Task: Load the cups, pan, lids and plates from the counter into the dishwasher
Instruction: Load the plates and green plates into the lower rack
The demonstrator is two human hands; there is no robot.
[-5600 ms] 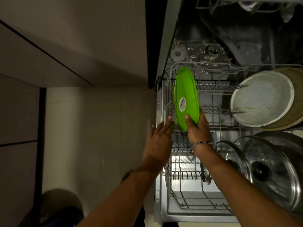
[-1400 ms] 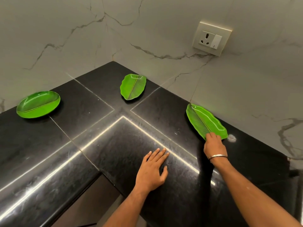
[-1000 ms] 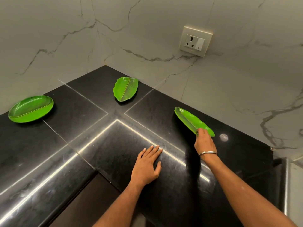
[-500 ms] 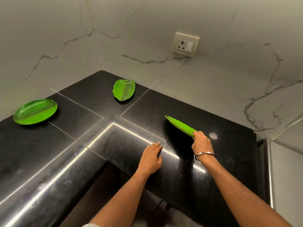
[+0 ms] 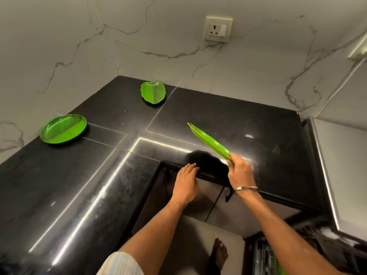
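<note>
right hand grasps a green leaf plate, lifted and tilted beyond its fingers. left hand rests relaxed on the counter edge.

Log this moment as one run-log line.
step: plate pickup | right hand: holds leaf plate lifted off counter | left hand: on counter edge | left on counter: two green plates

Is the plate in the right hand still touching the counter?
Apart. In the head view the right hand holds the leaf plate tilted in the air, and its dark shadow falls on the counter below it.
</note>
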